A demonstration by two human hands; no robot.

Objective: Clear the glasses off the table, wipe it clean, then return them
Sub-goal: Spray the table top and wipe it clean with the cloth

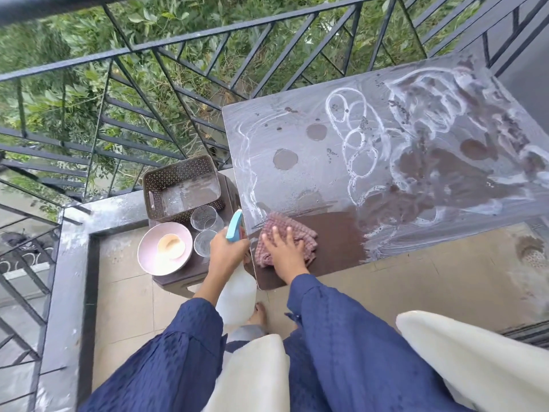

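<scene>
Two glasses (205, 230) stand clear of the counter (416, 227), on a low stool (190, 278) to its left, beside a pink bowl (154, 254) and a perforated basket (178, 176). I note my right hand (285, 248) spread flat on a checked cloth (292, 230) at the near-left corner; my left hand (227, 251) is wrapped around a spray bottle (237, 295). Only that corner reads clean. I judge overlapping strokes outward through the white foam rings, with steady pressure, will serve best.
</scene>
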